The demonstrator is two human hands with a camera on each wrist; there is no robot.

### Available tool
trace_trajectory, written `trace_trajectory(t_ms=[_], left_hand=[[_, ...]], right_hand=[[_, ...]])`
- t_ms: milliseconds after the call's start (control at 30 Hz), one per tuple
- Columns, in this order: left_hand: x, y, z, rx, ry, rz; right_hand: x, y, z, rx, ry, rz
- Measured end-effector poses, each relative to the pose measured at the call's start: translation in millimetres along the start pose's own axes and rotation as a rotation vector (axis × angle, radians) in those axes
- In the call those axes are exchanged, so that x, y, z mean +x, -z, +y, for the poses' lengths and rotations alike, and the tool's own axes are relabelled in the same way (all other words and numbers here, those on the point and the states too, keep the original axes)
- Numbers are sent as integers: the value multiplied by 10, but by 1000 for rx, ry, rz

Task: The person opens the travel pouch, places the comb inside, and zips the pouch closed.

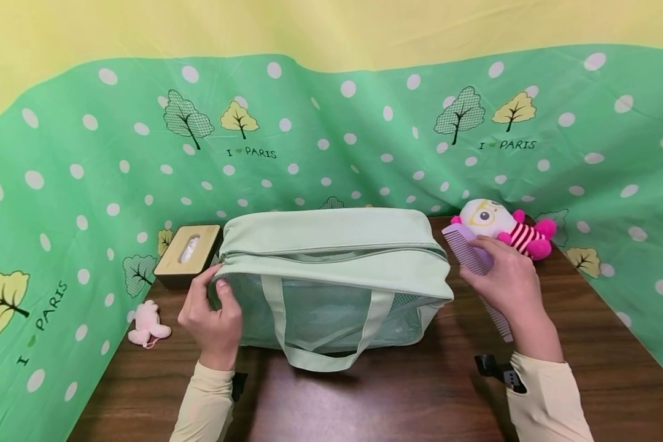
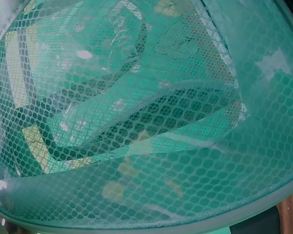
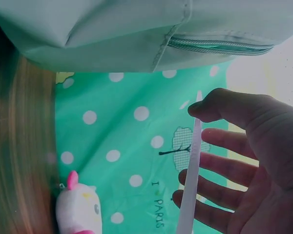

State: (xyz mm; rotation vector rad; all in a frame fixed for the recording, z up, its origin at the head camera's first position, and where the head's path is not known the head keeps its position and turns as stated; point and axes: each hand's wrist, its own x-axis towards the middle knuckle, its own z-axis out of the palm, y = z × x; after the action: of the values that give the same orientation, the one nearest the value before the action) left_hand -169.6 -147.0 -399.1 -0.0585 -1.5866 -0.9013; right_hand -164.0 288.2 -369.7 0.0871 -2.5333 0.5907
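1 comb [image 1: 469,253], 1 bag [image 1: 331,271]

Rectangular fabric bag [image 1: 326,227]: pale mint green, handle matching; panels of greenish see-through mesh in a honeycomb pattern. Flat long-toothed comb [image 1: 462,247]: plain lilac. Box-shaped tissue holder [image 1: 172,250]: tan lid, dark sides. Small plush toy [image 1: 147,322]: pale pink. Larger plush doll [image 1: 477,212]: white head, yellow spectacle outlines, magenta limbs, striped torso. Wood-grain tabletop [image 1: 359,405]: dark brown. Hanging cloth [image 1: 376,169]: green, white-dotted, yellow above, printed with yellow and checked trees, dark lettering. Long sleeves [image 1: 204,393]: cream.
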Motion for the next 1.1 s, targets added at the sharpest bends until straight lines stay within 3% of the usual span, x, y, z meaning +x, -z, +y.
trace_trajectory(t_ms=[300,700,1100], left_hand=[[-3,0,-5,9,-2,3],[-5,-5,-6,6,3,3],[-5,-8,-7,8,5,2]], right_hand=[[-21,83,-111,18,46,32],[-83,198,-343,101,165,147],[-120,234,-473,187,297,203]])
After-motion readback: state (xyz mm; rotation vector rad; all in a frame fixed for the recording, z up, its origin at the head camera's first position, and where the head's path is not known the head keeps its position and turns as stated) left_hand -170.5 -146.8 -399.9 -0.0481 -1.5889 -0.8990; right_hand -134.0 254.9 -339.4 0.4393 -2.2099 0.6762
